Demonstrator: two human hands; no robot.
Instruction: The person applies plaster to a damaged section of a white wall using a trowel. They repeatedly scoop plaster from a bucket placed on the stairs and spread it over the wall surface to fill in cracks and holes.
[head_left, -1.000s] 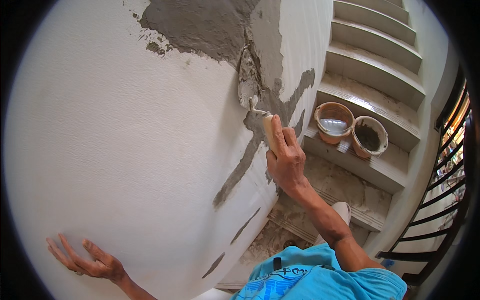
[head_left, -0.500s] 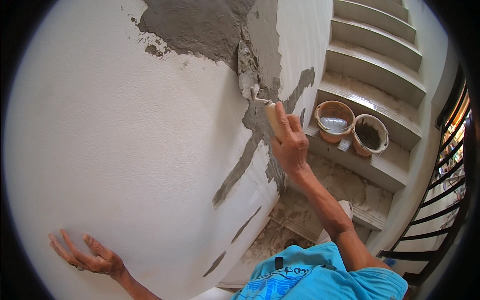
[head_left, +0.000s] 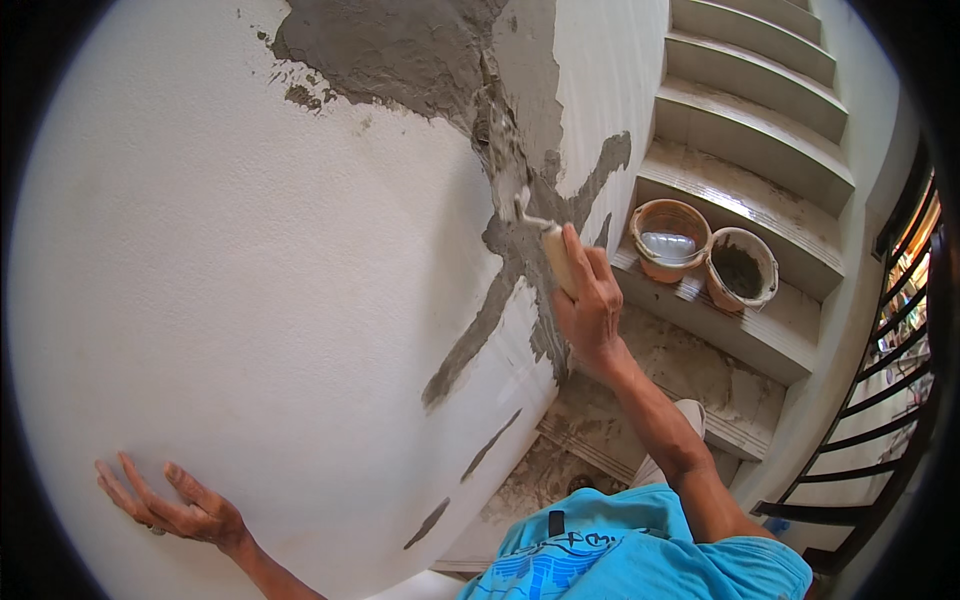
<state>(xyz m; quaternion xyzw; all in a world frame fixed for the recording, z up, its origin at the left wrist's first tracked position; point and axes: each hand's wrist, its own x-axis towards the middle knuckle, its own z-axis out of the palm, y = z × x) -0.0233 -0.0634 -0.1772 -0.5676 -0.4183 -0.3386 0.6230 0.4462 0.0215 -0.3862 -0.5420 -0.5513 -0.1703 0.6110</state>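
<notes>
A: Right hand [head_left: 592,305]?

B: Fist wrapped around the pale wooden handle of a trowel [head_left: 548,252]. Fingers curled over it, thumb side toward the wall [head_left: 250,300]. Firm hold, no gap.

A: Where's the tool relative to the hand?

B: Handle runs up out of the top of the fist. A thin metal neck bends left from the handle's end; the blade sits above and left of the knuckles, against the wall. Blade is edge-on and smeared grey, so its shape is hard to make out.

A: What's under the blade?

B: Wet grey mortar [head_left: 520,230]. It fills a crack running down the outer corner of the wall, with branches going off to both sides. Bigger grey patch higher up, near the top of the view.

A: Left hand [head_left: 170,505]?

B: Flat on the white wall, low and far left. Fingers spread, holding nothing. Well apart from the trowel.

A: Anything else nearby?

B: Two buckets on the stairs [head_left: 760,170], right of the right hand. Left bucket [head_left: 668,240] shows something pale and shiny inside, can't tell what. Right bucket [head_left: 742,268] holds dark grey mix. They sit touching, side by side on the same step. Black railing [head_left: 890,380] at the far right. Blue shirt [head_left: 640,555] at the bottom edge.
</notes>
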